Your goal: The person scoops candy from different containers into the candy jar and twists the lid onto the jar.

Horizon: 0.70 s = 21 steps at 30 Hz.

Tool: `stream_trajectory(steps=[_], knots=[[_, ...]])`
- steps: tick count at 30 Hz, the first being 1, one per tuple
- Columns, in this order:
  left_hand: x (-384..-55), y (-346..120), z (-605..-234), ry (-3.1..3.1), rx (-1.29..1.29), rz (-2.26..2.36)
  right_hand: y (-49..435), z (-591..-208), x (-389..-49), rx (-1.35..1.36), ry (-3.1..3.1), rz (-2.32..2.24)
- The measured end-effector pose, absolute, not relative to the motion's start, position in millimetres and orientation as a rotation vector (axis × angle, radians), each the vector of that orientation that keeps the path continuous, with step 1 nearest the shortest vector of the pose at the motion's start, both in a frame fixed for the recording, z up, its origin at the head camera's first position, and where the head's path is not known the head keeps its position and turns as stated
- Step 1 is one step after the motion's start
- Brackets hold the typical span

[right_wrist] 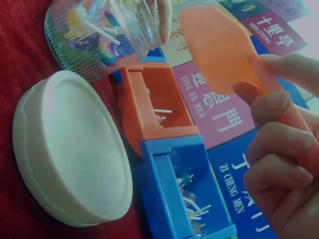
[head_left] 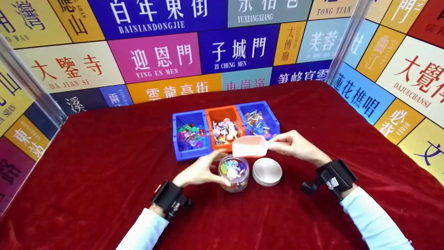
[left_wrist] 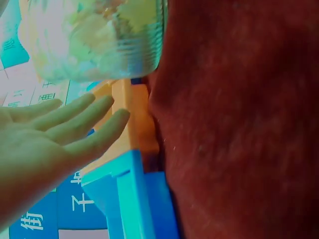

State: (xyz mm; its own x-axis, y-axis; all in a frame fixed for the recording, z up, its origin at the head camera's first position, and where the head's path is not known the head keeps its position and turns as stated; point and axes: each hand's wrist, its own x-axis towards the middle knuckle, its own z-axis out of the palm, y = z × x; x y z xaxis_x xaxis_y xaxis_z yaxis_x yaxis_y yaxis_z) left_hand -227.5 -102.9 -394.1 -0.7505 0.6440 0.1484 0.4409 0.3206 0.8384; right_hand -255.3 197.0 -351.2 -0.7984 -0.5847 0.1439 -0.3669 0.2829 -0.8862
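My right hand (head_left: 295,147) grips the handle of a pale pink scoop (head_left: 249,147), which looks orange in the right wrist view. The scoop is above the back rim of a clear ribbed jar (head_left: 234,185). Colourful small pieces fill the jar, with lollipop-like charms showing through its side. My left hand (head_left: 201,170) is at the jar's left, thumb by its front and fingers towards its back. In the left wrist view those fingers (left_wrist: 94,137) are nearly straight. Right of the jar lies a round white lid (head_left: 267,171).
Behind the jar stand three joined bins: a blue bin (head_left: 176,139) with coloured gems, an orange bin (head_left: 222,110) with lollipop-like charms, and another blue bin (head_left: 274,121) with small sticks and pieces. Red cloth (head_left: 121,156) covers the table. Panels of street signs (head_left: 239,52) surround it.
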Motion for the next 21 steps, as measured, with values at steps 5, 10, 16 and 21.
stream_trajectory(steps=[5,10,16,21], knots=[[-228,-99,-398,2.450,1.028,1.298,189,-335,-242,-0.967,2.428,-1.356],[-229,-95,-399,2.511,1.036,1.263,189,-335,-239,-1.030,2.489,-1.279],[-230,-92,-400,2.529,0.997,1.233,195,-340,-244,-1.176,2.673,-1.093],[-229,-91,-399,2.531,0.974,1.210,193,-335,-238,-1.306,2.753,-0.973]])
